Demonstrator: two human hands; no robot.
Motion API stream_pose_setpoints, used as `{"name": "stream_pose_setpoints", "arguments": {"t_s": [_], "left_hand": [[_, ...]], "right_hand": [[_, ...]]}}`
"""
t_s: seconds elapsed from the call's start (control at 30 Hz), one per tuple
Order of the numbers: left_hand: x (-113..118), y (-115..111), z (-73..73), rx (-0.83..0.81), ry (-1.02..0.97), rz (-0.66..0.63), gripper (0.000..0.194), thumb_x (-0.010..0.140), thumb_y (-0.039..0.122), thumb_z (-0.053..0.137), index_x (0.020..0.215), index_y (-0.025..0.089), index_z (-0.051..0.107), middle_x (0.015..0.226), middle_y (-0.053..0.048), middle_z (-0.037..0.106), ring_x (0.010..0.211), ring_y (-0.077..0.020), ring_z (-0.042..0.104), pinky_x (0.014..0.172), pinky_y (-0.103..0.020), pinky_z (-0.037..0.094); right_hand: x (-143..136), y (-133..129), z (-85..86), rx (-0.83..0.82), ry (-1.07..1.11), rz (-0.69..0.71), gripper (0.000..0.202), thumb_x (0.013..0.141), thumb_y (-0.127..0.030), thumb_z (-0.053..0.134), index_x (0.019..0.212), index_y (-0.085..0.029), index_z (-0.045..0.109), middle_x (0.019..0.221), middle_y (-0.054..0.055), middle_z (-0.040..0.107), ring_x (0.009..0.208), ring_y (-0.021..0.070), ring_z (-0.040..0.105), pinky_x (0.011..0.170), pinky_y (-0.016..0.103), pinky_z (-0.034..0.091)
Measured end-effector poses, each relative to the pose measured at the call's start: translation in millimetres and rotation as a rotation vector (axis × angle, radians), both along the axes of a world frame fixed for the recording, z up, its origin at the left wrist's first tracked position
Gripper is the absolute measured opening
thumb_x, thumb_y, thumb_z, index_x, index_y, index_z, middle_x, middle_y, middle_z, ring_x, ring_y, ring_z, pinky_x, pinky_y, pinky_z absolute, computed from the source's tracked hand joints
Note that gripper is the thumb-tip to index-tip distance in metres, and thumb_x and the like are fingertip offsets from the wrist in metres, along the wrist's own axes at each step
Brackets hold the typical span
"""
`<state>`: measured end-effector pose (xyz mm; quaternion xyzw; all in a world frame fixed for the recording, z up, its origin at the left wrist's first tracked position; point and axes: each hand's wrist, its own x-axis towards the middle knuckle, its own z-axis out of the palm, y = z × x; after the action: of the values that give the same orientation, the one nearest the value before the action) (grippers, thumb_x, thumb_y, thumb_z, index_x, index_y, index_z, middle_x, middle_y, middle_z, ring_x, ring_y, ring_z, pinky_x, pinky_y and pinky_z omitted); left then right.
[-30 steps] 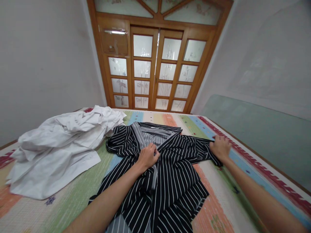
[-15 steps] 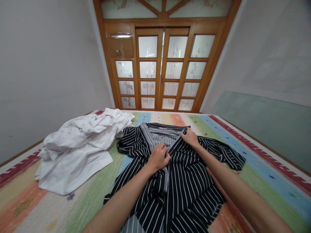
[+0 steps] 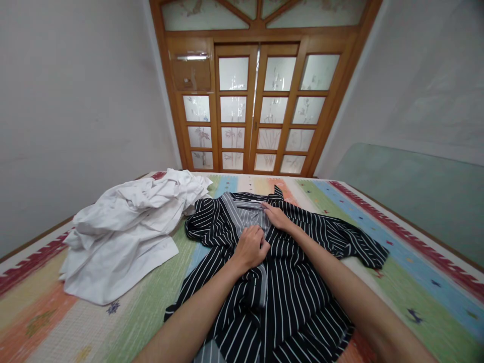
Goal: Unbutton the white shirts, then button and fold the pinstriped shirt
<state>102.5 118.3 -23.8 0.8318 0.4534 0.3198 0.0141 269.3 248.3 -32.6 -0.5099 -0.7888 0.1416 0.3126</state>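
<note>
A black shirt with white stripes (image 3: 302,297) lies spread out front side up, its neckline pointing away from me and its grey inside showing at the neck. My left hand (image 3: 250,247) is closed on the front edge of the shirt, just below the neck opening. Higher up, my right hand (image 3: 278,217) lies at the right side of the collar, fingers bent over the cloth near the neck label. Its fingertips are partly hidden, but they seem to pinch the collar. One sleeve stretches out to the right; the left one is bunched.
A crumpled white cloth (image 3: 128,232) lies to the left of the shirt. Both rest on a bed with a colourful striped cover (image 3: 408,267). Beyond it stand wooden doors with glass panes (image 3: 251,108). A pale green headboard-like panel (image 3: 416,191) leans along the right wall.
My right hand has moved left along the collar, from the shoulder side toward the neck's middle. A fold of cloth now sticks up behind it. My left hand stays at the front edge.
</note>
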Motion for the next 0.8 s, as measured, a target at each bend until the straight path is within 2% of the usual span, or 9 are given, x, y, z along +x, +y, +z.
{"name": "stream_pose_setpoints", "arguments": {"t_s": [0.13, 0.23, 0.37, 0.43, 0.5, 0.57, 0.63, 0.77, 0.8], "left_hand": [[-1, 0, 0.4, -0.018, -0.022, -0.033, 0.015, 0.076, 0.013, 0.049, 0.063, 0.019, 0.044, 0.08, -0.004, 0.055, 0.077, -0.0174, 0.05, 0.074, -0.031, 0.039], [-2, 1, 1.2, -0.047, -0.043, -0.087, 0.021, 0.073, 0.013, 0.051, 0.056, 0.018, 0.04, 0.078, -0.004, 0.055, 0.077, -0.017, 0.051, 0.074, -0.031, 0.039], [-3, 1, -1.1, -0.068, -0.064, -0.216, 0.024, 0.069, 0.01, 0.054, 0.052, 0.018, 0.038, 0.077, -0.004, 0.056, 0.076, -0.0161, 0.052, 0.073, -0.03, 0.039], [-3, 1, -3.4, -0.054, -0.074, -0.268, 0.024, 0.066, 0.009, 0.055, 0.051, 0.017, 0.038, 0.077, -0.003, 0.056, 0.074, -0.0154, 0.052, 0.072, -0.029, 0.039], [-3, 0, -4.9, -0.013, -0.092, -0.264, 0.022, 0.066, 0.009, 0.055, 0.053, 0.017, 0.039, 0.077, -0.003, 0.057, 0.073, -0.0152, 0.052, 0.072, -0.029, 0.04], [-4, 4, -4.2, 0.039, -0.128, -0.175, 0.019, 0.072, 0.012, 0.053, 0.057, 0.018, 0.043, 0.076, -0.003, 0.056, 0.074, -0.0159, 0.052, 0.073, -0.03, 0.041], [-7, 14, -0.2, 0.075, -0.192, -0.02, 0.016, 0.08, 0.015, 0.049, 0.064, 0.019, 0.047, 0.075, -0.003, 0.055, 0.075, -0.0171, 0.052, 0.075, -0.031, 0.042], [-23, 56, 17.3, 0.052, -0.363, 0.375, 0.002, 0.08, 0.018, 0.05, 0.081, 0.019, 0.051, 0.088, -0.006, 0.057, 0.088, -0.0205, 0.055, 0.084, -0.035, 0.044], [-29, 68, 22.7, 0.006, -0.387, 0.483, 0.007, 0.079, 0.018, 0.051, 0.086, 0.019, 0.052, 0.094, -0.007, 0.058, 0.092, -0.0214, 0.056, 0.087, -0.035, 0.044]], "right_hand": [[20, 4, -8.7, 0.217, 0.076, -0.159, 0.051, 0.078, -0.011, 0.034, 0.119, -0.015, 0.063, 0.128, 0.008, 0.061, 0.125, 0.0219, 0.05, 0.112, 0.042, 0.032], [32, 5, -15.5, 0.233, 0.022, -0.263, 0.052, 0.077, -0.012, 0.039, 0.125, -0.011, 0.059, 0.133, 0.011, 0.056, 0.129, 0.0238, 0.045, 0.113, 0.043, 0.029], [34, 0, -23.5, 0.122, -0.17, -0.188, 0.052, 0.085, -0.032, 0.047, 0.131, -0.009, 0.053, 0.144, 0.014, 0.044, 0.139, 0.0276, 0.031, 0.114, 0.045, 0.025], [32, -4, -23.9, 0.079, -0.252, -0.12, 0.054, 0.089, -0.042, 0.045, 0.131, -0.009, 0.053, 0.144, 0.015, 0.043, 0.139, 0.0278, 0.029, 0.114, 0.045, 0.024], [30, -7, -21.9, 0.049, -0.306, -0.083, 0.057, 0.091, -0.048, 0.042, 0.132, -0.009, 0.053, 0.144, 0.015, 0.043, 0.139, 0.0273, 0.03, 0.114, 0.044, 0.023], [29, -9, -19.3, 0.032, -0.338, -0.076, 0.061, 0.092, -0.051, 0.039, 0.134, -0.009, 0.051, 0.145, 0.015, 0.042, 0.139, 0.0272, 0.03, 0.114, 0.043, 0.023], [28, -10, -17.6, 0.021, -0.358, -0.074, 0.064, 0.092, -0.054, 0.038, 0.135, -0.008, 0.049, 0.146, 0.015, 0.041, 0.139, 0.0276, 0.03, 0.114, 0.043, 0.023], [28, -10, -16.5, 0.012, -0.358, -0.075, 0.066, 0.092, -0.057, 0.037, 0.136, -0.009, 0.049, 0.146, 0.014, 0.041, 0.139, 0.0274, 0.03, 0.114, 0.042, 0.023], [28, -11, -15.9, 0.011, -0.352, -0.076, 0.065, 0.092, -0.057, 0.037, 0.136, -0.01, 0.049, 0.145, 0.014, 0.042, 0.139, 0.027, 0.031, 0.114, 0.042, 0.023]]}}
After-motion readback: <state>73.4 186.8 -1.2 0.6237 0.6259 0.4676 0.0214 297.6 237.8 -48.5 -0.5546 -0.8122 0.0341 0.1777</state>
